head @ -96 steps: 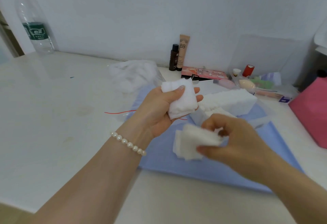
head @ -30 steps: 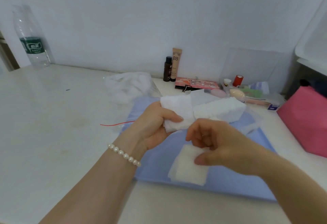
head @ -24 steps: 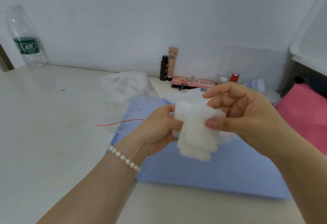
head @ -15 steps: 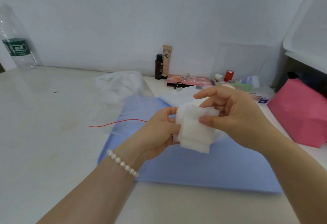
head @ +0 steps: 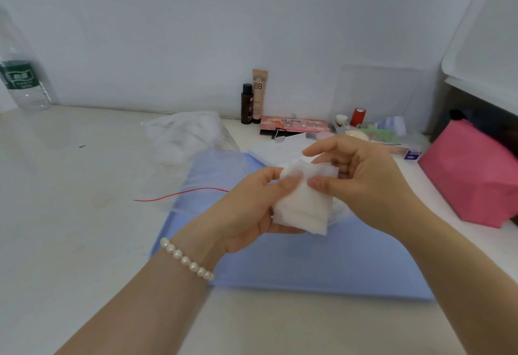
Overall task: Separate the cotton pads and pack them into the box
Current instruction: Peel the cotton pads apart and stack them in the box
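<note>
The surface runs from the near edge to the far wall, with broad bare room on its left. A blue mat lies at centre, serving as the work area below the hands. A pink bag bounds the right side just beside the mat. A clear plastic bag sits far left of the mat; cosmetics line the far wall.

The left hand grips the pads from the left, thumb clamped on the front face, steadying the stack above the mat. The right hand pinches the stack's upper right, thumb and forefinger closed on the pads, remaining fingers spread apart and raised; this likely frees a layer for peeling. The box cannot be identified with certainty.
</note>
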Demonstrator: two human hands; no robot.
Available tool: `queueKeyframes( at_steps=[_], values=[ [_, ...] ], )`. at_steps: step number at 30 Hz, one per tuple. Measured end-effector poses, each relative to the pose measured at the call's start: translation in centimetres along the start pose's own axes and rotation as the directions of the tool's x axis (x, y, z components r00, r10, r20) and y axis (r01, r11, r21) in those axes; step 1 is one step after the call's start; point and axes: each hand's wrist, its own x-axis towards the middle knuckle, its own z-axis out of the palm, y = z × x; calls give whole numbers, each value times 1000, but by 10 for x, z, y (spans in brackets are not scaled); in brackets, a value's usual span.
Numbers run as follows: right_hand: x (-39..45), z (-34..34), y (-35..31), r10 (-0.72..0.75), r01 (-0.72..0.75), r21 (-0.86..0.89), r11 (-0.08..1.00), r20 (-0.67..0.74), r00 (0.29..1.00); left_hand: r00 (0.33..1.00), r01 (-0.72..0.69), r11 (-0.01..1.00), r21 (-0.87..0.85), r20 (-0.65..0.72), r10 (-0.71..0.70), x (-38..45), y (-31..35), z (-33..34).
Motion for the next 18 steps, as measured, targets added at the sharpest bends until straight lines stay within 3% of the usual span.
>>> queueKeyframes(
  at_steps=[7, 11, 15, 18],
  values=[
    [-1, 2, 3, -13, 10, -49, 999, -78, 997, 996, -84, 994, 71, 2, 84, 1, -7, 0],
    [-1, 3, 4, -51, 34, -75, 997, -241, 969, 993, -114, 990, 82, -7, 115, 3, -9, -2],
    [0, -11, -7, 72, 107, 357, 928, -453, 889, 993, -106, 994, 22, -55, 107, 4, -9, -3],
    [-3, -15, -17, 133, 38, 591, 806, -243, 961, 991, -99, 994, -39, -91, 95, 4, -7, -2]
  ],
)
